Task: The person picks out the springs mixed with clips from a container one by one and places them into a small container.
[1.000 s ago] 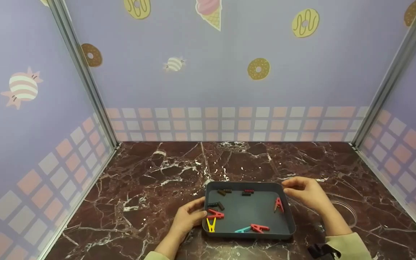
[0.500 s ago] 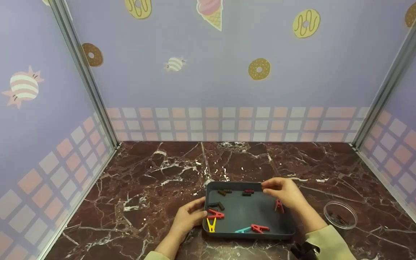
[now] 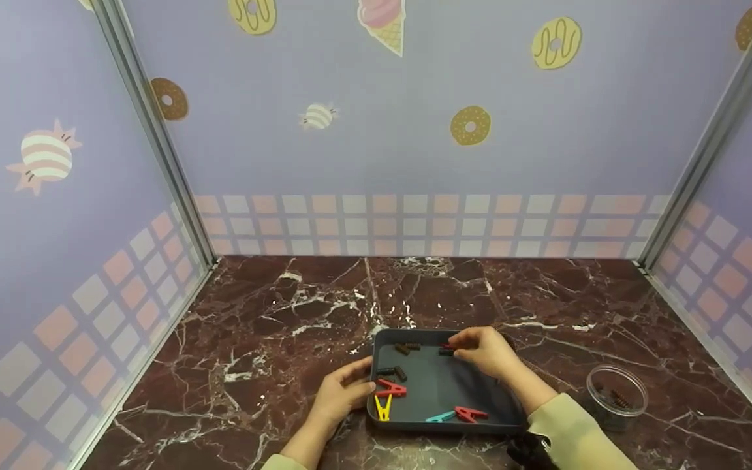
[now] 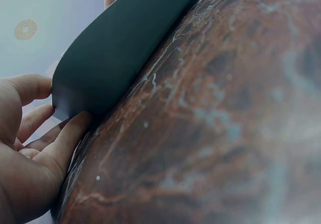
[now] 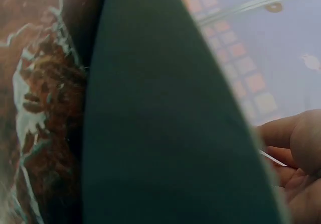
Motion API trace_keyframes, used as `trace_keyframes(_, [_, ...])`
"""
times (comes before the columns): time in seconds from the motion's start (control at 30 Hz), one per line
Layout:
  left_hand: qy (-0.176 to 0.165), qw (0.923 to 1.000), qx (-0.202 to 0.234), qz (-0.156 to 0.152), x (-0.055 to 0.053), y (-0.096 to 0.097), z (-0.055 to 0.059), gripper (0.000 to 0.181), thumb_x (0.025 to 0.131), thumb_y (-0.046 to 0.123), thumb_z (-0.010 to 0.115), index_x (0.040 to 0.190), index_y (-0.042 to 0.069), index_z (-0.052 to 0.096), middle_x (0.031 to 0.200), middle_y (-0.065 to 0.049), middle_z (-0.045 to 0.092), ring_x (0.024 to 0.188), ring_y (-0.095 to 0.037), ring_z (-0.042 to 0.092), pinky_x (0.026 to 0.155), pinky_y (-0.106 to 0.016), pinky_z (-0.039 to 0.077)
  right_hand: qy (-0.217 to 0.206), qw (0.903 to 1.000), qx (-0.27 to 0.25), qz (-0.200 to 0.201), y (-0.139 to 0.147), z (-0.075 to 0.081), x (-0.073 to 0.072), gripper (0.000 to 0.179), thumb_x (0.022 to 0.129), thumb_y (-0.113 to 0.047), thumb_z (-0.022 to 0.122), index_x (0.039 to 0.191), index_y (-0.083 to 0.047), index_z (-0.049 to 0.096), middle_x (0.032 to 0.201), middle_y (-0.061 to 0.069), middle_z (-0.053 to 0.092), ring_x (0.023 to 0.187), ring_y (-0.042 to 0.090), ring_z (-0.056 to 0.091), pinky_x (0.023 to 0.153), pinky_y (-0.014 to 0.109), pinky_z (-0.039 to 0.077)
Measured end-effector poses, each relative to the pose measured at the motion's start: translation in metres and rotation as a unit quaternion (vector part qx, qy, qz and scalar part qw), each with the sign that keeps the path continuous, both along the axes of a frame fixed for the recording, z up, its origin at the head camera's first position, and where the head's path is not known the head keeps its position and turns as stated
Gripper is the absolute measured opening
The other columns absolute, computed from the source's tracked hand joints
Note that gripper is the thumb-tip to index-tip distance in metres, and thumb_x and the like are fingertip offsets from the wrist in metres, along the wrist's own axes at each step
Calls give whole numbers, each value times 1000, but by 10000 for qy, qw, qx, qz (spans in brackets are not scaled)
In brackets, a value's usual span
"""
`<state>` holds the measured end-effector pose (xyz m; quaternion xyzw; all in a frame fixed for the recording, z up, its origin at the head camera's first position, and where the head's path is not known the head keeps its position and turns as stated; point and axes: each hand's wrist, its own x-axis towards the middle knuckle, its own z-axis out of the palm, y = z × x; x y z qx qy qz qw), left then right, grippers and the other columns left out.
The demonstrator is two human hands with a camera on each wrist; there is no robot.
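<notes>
The tray (image 3: 428, 383) is set on the marbled counter (image 3: 252, 339), and at its left wall it is held by the left hand (image 3: 340, 395), whose thumb and fingers are seen at the rim and outer side in the left wrist view. Just inside that wall, a yellow clip (image 3: 384, 411) and a left red clip (image 3: 397, 390) are noted, with two dark springs (image 3: 400, 373) behind them and a brown pair of springs (image 3: 403, 349) near the far wall. A blue clip (image 3: 441, 416) and a front red clip (image 3: 470, 414) are found together by the near wall. Close to the far wall, right of the brown pair, a red spring (image 3: 446, 346) and a black spring (image 3: 446, 352) are met by the fingertips of the right hand (image 3: 490, 356); whether either spring is pinched by that grip cannot be told. The step in hand is judged to be the picking of one small spring; the piece should be taken lightly across its middle, its neighbour left undisturbed, and lifted straight up over the rim while the tray is kept steady. Farther right, outside the tray, a clear jar (image 3: 613, 420) containing similar springs is recorded.
</notes>
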<state>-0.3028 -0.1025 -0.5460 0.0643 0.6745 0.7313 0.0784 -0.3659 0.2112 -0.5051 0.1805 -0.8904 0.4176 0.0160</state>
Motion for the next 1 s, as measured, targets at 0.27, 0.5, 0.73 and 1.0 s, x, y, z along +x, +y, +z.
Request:
trace_keyframes(0.27, [-25, 9998, -196, 39, 2, 0, 2, 60, 94, 7, 69, 149, -6, 49, 147, -33, 53, 123, -31, 67, 85, -32, 63, 223, 9979, 610, -79, -9, -6, -1, 19, 87, 1, 75, 105, -3, 78, 105, 15, 78, 106, 37, 72, 94, 56, 56])
trace_keyframes(0.5, [-30, 9998, -178, 49, 1, 0, 2, 61, 93, 5, 69, 149, -6, 49, 145, -33, 54, 120, -27, 69, 83, -32, 63, 320, 9950, 942, -13, -10, -7, -1, 19, 86, 1, 76, 105, -2, 78, 110, 17, 75, 105, 38, 71, 93, 55, 57])
trace_keyframes(0.73, [-45, 9999, -162, 38, -1, 1, 0, 61, 93, 5, 69, 149, -7, 48, 146, -33, 54, 120, -27, 69, 84, -32, 63, 335, 9935, 1081, 109, -9, -8, 0, 17, 85, 2, 77, 102, -1, 78, 102, 14, 77, 96, 32, 73, 86, 50, 59])
trace_keyframes(1.0, [-92, 9998, -179, 61, -1, 1, 0, 61, 93, 6, 69, 149, -6, 48, 146, -33, 53, 120, -29, 69, 83, -33, 63, 424, 9908, 1261, 250, -9, -10, 0, 11, 79, -1, 84, 89, -5, 79, 85, 6, 76, 77, 17, 69, 70, 34, 58])
